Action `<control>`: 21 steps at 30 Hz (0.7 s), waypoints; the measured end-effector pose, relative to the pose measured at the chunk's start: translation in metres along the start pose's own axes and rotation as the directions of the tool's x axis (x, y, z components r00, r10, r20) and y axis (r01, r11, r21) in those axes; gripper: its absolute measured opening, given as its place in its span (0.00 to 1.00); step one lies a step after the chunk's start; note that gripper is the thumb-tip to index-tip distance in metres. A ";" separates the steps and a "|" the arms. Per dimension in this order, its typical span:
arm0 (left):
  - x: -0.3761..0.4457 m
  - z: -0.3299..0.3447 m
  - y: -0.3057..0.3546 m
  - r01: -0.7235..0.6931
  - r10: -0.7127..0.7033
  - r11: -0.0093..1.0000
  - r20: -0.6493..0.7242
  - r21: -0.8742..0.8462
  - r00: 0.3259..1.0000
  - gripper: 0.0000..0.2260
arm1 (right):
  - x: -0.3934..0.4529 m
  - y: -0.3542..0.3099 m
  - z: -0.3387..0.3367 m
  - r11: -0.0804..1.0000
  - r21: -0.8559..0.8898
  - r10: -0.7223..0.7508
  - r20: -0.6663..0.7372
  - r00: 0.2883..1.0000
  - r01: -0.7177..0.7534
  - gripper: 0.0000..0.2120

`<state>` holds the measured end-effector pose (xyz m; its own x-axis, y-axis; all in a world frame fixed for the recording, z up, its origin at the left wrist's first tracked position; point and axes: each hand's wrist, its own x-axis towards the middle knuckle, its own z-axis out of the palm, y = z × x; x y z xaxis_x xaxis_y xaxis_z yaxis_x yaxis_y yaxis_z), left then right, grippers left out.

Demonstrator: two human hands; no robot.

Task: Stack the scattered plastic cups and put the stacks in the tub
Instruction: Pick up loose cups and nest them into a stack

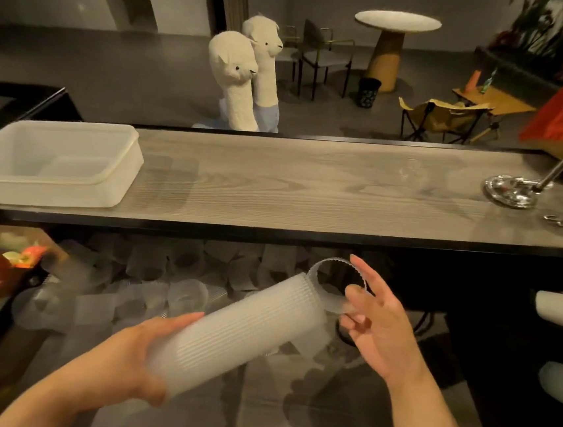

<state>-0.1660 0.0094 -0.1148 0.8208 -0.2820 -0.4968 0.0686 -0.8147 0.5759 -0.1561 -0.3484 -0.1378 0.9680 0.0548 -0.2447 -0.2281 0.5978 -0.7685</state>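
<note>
My left hand [129, 353] is clamped around the closed lower end of a long stack of ribbed translucent plastic cups [245, 327], tilted with its open mouth up and to the right. My right hand [375, 329] sits at that mouth, its fingers spread apart, with the thumb and fingertips just touching the top cup's rim. More clear loose cups [186, 295] lie scattered below the grey wood-grain counter [310, 188], where the white rectangular plastic tub [54, 160] stands on the left end.

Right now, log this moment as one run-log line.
left hand: grips cup stack, tilted | right hand: open at stack's mouth | tub: on counter, no stacks inside | loose cups: below
</note>
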 end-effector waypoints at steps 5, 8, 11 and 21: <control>-0.012 -0.004 0.011 -0.052 0.051 0.998 -0.014 -0.037 0.999 0.46 | -0.016 -0.023 0.010 0.999 0.033 -0.007 -0.053 0.999 0.009 0.14; -0.022 -0.006 0.018 -0.086 0.085 0.994 -0.017 -0.062 0.996 0.47 | -0.029 -0.031 0.017 0.975 -0.201 0.082 -0.082 0.993 -0.097 0.12; -0.032 -0.006 0.023 -0.141 0.137 0.987 -0.052 -0.077 0.989 0.47 | -0.036 -0.041 0.029 0.890 -0.418 0.227 0.054 0.972 -0.185 0.15; -0.055 -0.013 0.022 -0.178 0.151 0.970 -0.163 -0.167 0.975 0.48 | -0.034 -0.040 0.090 0.922 -0.378 0.180 0.214 0.960 -0.088 0.23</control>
<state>-0.2017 0.0138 -0.0664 0.9030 -0.3151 -0.2920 0.0155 -0.6553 0.7552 -0.1706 -0.3023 -0.0455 0.9107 0.3313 -0.2465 -0.3350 0.2436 -0.9102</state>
